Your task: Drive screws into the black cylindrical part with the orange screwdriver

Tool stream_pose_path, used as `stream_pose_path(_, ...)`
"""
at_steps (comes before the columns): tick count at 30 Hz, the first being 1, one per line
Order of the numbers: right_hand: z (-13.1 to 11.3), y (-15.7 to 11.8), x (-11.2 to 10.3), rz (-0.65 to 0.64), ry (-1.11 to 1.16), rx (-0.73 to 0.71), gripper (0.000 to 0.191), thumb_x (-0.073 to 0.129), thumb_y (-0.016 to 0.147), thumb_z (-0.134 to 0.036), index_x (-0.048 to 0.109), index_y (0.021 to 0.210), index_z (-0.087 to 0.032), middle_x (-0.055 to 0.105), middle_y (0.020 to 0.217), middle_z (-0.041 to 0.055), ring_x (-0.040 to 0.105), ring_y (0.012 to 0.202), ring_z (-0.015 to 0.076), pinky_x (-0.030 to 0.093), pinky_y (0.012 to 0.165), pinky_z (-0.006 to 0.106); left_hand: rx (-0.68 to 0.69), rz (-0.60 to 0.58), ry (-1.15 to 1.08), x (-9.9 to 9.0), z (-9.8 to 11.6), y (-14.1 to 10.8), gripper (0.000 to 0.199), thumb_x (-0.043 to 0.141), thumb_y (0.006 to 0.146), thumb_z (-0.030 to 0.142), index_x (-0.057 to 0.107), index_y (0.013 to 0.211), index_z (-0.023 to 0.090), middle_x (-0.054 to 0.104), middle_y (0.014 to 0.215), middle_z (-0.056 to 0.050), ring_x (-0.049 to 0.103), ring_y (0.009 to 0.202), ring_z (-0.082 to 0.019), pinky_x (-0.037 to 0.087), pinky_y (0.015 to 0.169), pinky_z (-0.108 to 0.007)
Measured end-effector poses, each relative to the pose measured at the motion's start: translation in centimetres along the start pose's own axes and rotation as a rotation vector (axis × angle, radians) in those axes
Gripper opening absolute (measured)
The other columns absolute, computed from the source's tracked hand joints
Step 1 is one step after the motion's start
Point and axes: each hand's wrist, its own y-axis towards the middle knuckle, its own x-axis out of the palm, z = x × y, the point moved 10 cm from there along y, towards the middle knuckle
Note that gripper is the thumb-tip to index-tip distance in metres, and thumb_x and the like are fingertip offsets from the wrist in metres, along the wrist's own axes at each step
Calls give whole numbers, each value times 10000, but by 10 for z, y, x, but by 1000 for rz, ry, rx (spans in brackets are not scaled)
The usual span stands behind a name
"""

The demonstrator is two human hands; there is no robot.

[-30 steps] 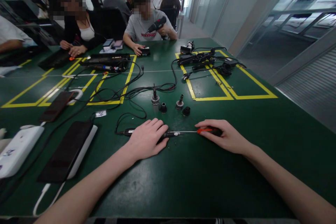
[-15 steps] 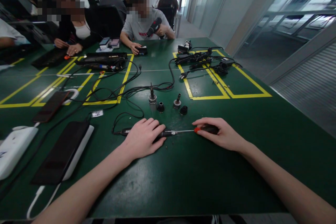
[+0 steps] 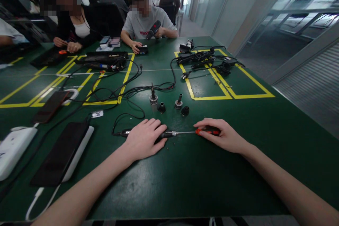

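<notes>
My left hand point(image 3: 146, 138) is wrapped over a black corded tool point(image 3: 167, 134) lying on the green table. A red and black screwdriver point(image 3: 212, 130) is gripped by its handle in my right hand point(image 3: 221, 135). Its thin metal shaft points left and meets or overlaps the tool's metal end; whether they touch is unclear. Beyond the hands stand a metal part with a tall pin point(image 3: 153, 98) and a shorter metal part point(image 3: 178, 102). Two small black caps, one on the left point(image 3: 162, 108) and one on the right point(image 3: 185, 111), sit beside them.
A black phone point(image 3: 60, 153) rests on a white power bank at left, near a white power strip point(image 3: 16, 152). Black cables point(image 3: 127, 93) run across the table. Adapters and cords point(image 3: 201, 59) lie at the back right. Across the table, a person point(image 3: 148, 21) holds a drill.
The red on the screwdriver's handle shows more now, as if it has turned in my right hand. My left hand is almost unmoved. Across the table, the drill has shifted slightly.
</notes>
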Motion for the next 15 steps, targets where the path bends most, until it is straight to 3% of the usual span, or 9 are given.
stream_pose_path(5, -2, 0, 0, 12, 8, -6, 250, 675, 959, -399, 760, 1103, -213, 778, 947, 70, 736, 786, 198, 614, 703, 302, -10, -6, -10, 1, -1, 0, 266, 552, 1014, 376, 644, 1176, 185, 678, 1050, -70, 641, 968, -243, 524, 796, -368)
stream_pose_path(11, 0, 1, 5, -49, -22, 9, 283, 551, 1033, -362, 761, 1133, -200, 790, 882, 62, 708, 675, 168, 547, 574, 256, -16, 16, -38, -2, -3, -1, 261, 578, 1002, 369, 661, 1167, 184, 684, 1030, -68, 648, 962, -243, 535, 813, -378)
stream_pose_path(15, -2, -1, 1, -6, -16, -23, 242, 616, 1000, -356, 757, 1124, -204, 799, 984, 82, 753, 822, 203, 608, 720, 303, -27, 24, -69, -4, -4, -2, 259, 587, 999, 359, 658, 1174, 182, 676, 1034, -69, 642, 960, -240, 541, 805, -371)
